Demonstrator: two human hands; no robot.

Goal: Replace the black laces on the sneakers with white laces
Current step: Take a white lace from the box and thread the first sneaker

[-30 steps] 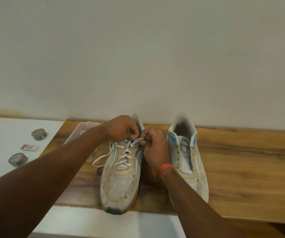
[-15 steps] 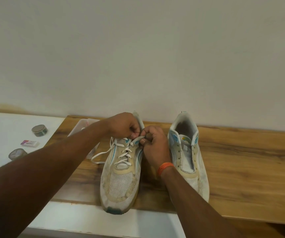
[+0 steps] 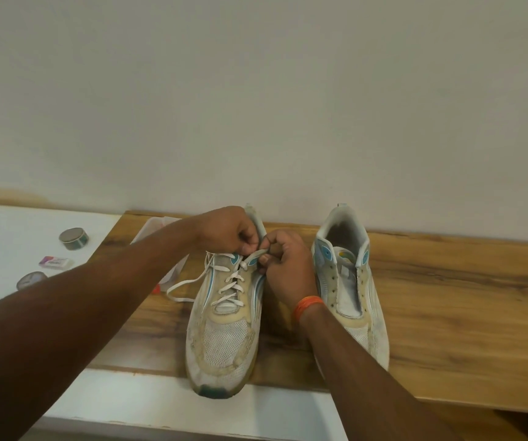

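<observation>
Two worn white sneakers stand side by side on a wooden board [image 3: 447,313], toes toward me. The left sneaker [image 3: 224,338] carries a white lace [image 3: 230,284] crossed through its eyelets, with one loose end trailing off to the left. My left hand [image 3: 227,230] and my right hand [image 3: 284,262] meet at the shoe's top eyelets, and both pinch the lace there. The right sneaker [image 3: 348,281] has bare eyelets and no lace in it. No black lace is visible.
A clear plastic box [image 3: 157,230] lies behind my left forearm on the board. On the white counter [image 3: 8,227] to the left lie two round tins [image 3: 73,238] [image 3: 30,280] and a small eraser [image 3: 56,261]. A wall stands close behind the shoes.
Both hands stay at the top eyelets of the left sneaker with only slight finger shifts. The camera view has tilted a little.
</observation>
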